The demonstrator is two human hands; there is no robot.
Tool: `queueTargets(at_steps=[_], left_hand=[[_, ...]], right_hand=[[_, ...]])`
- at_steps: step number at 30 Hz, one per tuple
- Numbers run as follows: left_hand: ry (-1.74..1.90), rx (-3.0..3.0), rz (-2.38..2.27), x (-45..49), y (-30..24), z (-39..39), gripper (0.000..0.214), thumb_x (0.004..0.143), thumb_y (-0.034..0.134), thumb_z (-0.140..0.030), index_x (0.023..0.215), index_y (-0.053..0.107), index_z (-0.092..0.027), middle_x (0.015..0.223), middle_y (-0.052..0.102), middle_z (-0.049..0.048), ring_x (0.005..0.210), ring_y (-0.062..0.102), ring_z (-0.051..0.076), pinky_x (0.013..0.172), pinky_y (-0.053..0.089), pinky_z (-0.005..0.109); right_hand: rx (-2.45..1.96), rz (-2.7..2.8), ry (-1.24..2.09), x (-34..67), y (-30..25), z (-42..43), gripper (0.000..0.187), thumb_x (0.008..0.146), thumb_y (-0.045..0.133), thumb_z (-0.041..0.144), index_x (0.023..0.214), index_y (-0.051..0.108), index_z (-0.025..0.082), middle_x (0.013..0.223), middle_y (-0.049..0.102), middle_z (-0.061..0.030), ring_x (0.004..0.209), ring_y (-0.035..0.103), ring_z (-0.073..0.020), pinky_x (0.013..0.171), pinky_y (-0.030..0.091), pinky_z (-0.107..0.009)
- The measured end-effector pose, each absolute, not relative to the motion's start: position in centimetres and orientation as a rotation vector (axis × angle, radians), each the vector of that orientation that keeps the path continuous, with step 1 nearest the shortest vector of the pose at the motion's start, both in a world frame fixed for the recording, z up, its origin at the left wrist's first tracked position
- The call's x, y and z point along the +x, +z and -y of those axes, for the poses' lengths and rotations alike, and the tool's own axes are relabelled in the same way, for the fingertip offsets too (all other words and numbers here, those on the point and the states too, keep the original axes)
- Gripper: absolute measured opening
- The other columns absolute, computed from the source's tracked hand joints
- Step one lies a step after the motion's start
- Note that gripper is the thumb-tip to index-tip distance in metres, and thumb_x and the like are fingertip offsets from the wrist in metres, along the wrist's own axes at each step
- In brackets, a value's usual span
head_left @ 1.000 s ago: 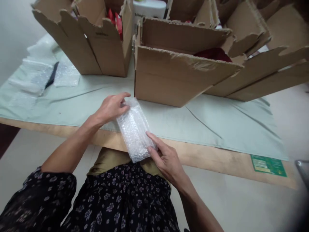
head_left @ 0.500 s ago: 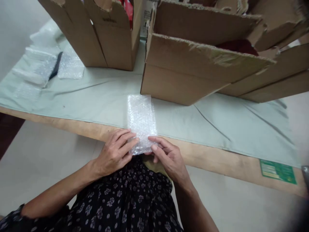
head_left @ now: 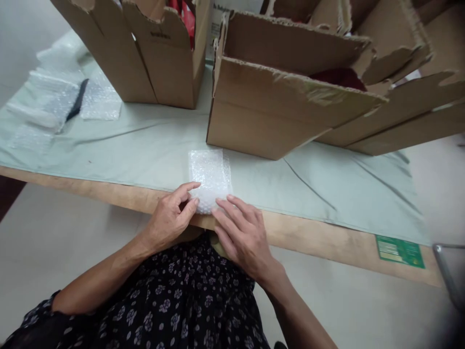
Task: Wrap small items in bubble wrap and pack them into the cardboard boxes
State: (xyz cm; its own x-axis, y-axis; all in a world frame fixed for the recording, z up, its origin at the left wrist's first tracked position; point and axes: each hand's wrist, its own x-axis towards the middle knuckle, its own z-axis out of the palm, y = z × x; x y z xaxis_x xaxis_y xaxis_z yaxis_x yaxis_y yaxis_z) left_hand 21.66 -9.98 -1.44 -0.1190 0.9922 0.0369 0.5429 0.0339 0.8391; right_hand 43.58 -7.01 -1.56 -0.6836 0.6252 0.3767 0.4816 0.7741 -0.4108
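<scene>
A small rectangular bubble-wrap piece (head_left: 209, 177) lies on the cloth at the table's near edge. Its near end looks doubled over. What is inside it, if anything, I cannot make out. At its left side is my left hand (head_left: 173, 211), index finger and thumb on the wrap and the other fingers curled under, closed on that edge. My right hand (head_left: 241, 228) rests on the near right corner, its fingers stretched out and apart, holding nothing.
Tall open cardboard boxes (head_left: 250, 116) stand across the back, some with red things inside. More bubble-wrap pieces (head_left: 100, 99) lie at the left, beside a dark strip (head_left: 77, 101). A green printed card (head_left: 399, 251) is on the wooden edge (head_left: 308, 234) at the right.
The near end of the bubble wrap no longer hangs over the table edge, and the piece looks shorter. My right hand has gone from a pinch to spread fingers. My left thumb now shows on the wrap.
</scene>
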Motion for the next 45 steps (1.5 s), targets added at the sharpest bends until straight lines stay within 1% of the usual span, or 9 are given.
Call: queueTargets(at_steps=[6,10,14,18,23,34,38,42,45], left_hand=[[1.075,1.951,-1.882,21.5,-1.2,10.7,0.037,0.098,0.066,-0.031,0.134,0.063,-0.021,0.104,0.071,0.0068,0.096,0.068,0.022,0.09,0.059,0.039],[1.042,2.337,-1.758,21.3,-1.1,12.2,0.046,0.093,0.072,-0.018,0.136,0.058,-0.024,0.133,0.065,0.0142,0.126,0.06,0.031,0.107,0.053,0.052],[1.018,2.295,-1.634,21.2,-2.0,11.6,0.034,0.098,0.061,-0.008,0.13,0.061,-0.019,0.115,0.073,0.0102,0.108,0.067,0.025,0.096,0.055,0.046],[1.041,2.158,-1.647,20.8,-2.8,9.4,0.024,0.101,0.056,-0.012,0.122,0.068,-0.015,0.099,0.073,0.0072,0.092,0.066,0.022,0.085,0.056,0.041],[1.036,2.06,-1.806,20.2,-3.0,8.0,0.027,0.1,0.06,-0.024,0.124,0.072,-0.018,0.115,0.065,0.0113,0.101,0.064,0.024,0.088,0.059,0.042],[1.252,0.745,-1.277,22.8,-1.2,11.1,0.084,0.084,0.082,-0.038,0.156,0.042,-0.021,0.144,0.063,0.0143,0.125,0.067,0.027,0.108,0.057,0.04],[1.314,0.709,-1.222,23.7,-1.9,10.5,0.076,0.081,0.087,-0.037,0.147,0.052,-0.024,0.127,0.07,0.0075,0.11,0.069,0.021,0.098,0.058,0.03],[1.25,0.76,-1.277,24.0,-1.9,10.7,0.054,0.082,0.087,-0.037,0.127,0.061,-0.023,0.102,0.07,0.0014,0.082,0.064,0.013,0.074,0.056,0.021],[1.171,0.82,-1.341,24.4,-0.9,10.4,0.048,0.08,0.084,-0.039,0.116,0.058,-0.021,0.084,0.064,-0.0023,0.068,0.057,0.011,0.061,0.05,0.019]], right_hand=[[-0.819,2.609,0.33,42.5,-2.1,4.7,0.033,0.103,0.05,0.01,0.127,0.069,0.023,0.128,0.077,-0.0082,0.126,0.064,-0.0287,0.102,0.046,-0.048],[-0.828,2.601,0.572,42.5,-0.6,3.9,0.031,0.104,0.048,0.012,0.124,0.07,0.019,0.11,0.079,-0.0088,0.102,0.068,-0.0241,0.095,0.049,-0.044],[-0.92,2.538,0.73,42.5,-0.3,3.3,0.03,0.107,0.048,0.023,0.13,0.068,0.023,0.113,0.079,-0.0064,0.101,0.068,-0.0228,0.092,0.051,-0.042],[-0.963,2.397,0.309,42.5,-0.6,3.7,0.024,0.104,0.058,0.027,0.125,0.067,0.02,0.127,0.074,-0.0111,0.118,0.064,-0.0282,0.098,0.048,-0.045],[-0.839,2.592,0.156,42.0,-1.4,3.3,0.025,0.102,0.061,0.023,0.126,0.068,0.019,0.127,0.075,-0.0107,0.12,0.065,-0.0294,0.098,0.045,-0.046],[-0.993,2.179,0.911,41.9,-1.2,4.3,0.024,0.103,0.059,0.026,0.125,0.07,0.025,0.114,0.08,-0.0043,0.101,0.072,-0.0217,0.091,0.056,-0.041],[-1.027,2.123,0.84,42.8,-0.7,5.2,0.022,0.1,0.064,0.029,0.121,0.071,0.026,0.118,0.078,-0.0056,0.11,0.07,-0.0239,0.099,0.054,-0.046],[-1.089,2.088,0.933,44.1,-0.5,5.2,0.059,0.092,0.074,0.04,0.146,0.056,0.027,0.152,0.06,-0.012,0.137,0.058,-0.031,0.112,0.05,-0.054],[-1.03,2.094,1.227,44.8,-0.4,5.0,0.063,0.093,0.073,0.041,0.151,0.053,0.028,0.146,0.065,-0.0106,0.128,0.065,-0.0281,0.106,0.055,-0.048]])
